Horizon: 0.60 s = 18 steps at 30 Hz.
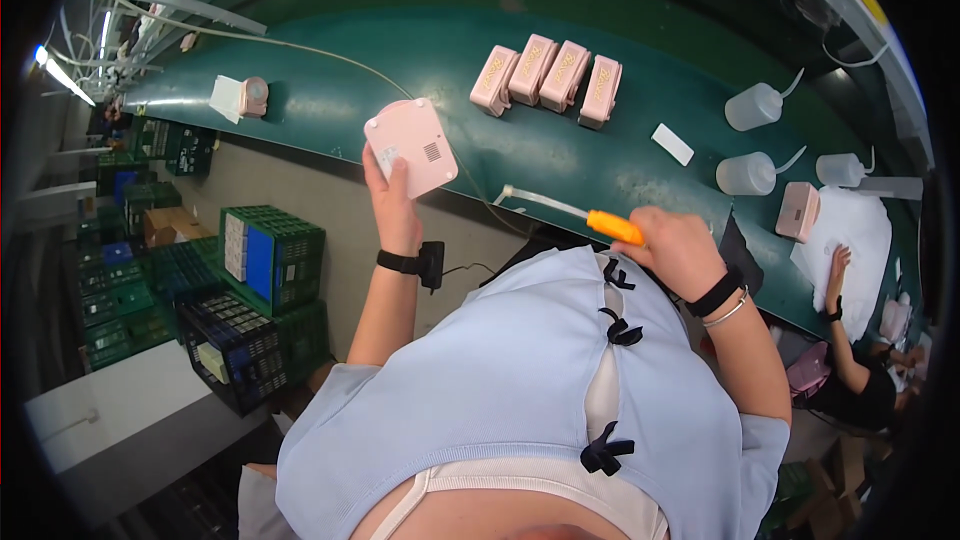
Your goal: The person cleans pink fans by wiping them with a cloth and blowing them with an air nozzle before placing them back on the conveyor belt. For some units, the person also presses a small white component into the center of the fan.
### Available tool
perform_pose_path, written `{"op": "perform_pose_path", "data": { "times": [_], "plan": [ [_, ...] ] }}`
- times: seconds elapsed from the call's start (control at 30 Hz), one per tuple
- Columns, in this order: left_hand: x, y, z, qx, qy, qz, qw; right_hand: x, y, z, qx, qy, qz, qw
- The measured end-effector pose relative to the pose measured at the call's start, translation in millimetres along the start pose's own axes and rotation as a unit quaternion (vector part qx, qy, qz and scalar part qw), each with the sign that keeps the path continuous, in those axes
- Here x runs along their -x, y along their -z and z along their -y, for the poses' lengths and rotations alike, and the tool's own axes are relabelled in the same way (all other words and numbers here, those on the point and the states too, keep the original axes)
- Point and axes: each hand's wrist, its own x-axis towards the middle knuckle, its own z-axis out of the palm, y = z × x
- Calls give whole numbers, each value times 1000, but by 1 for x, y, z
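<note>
My left hand [392, 195] grips a flat pink square device [420, 140] at its lower left, with the thumb on its face. That face carries a dark vent grille and small round pads near the corners. My right hand [680, 248] is closed around the orange handle of a tool [614, 228]. The tool has a long pale shaft ending in a small bent or crosswise tip, and its exact kind is unclear. The tip is to the right of the device, apart from it. Several pink box-shaped devices [534, 70] with gold lettering stand farther back on the green bench [350, 70].
Translucent squeeze bottles [748, 175] and a white rectangular piece [672, 144] occupy the bench's right side. Another person's hand [838, 275] rests on white material near a pink device [798, 212]. A cable [320, 48] crosses the bench. Green crates [270, 260] stand at left.
</note>
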Motion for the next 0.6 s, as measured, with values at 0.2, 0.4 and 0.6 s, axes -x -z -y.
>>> {"op": "perform_pose_path", "data": {
  "times": [0.2,0.4,0.6],
  "plan": [
    [7,-34,-14,99,105,23,989,46,-42,-42,-137,-34,-141,980],
    [-2,-42,14,408,373,217,805,151,-123,-101,-327,-352,-358,801],
    [-1,-88,17,451,466,277,709,203,-215,-172,-236,-468,-566,636]
  ]
}}
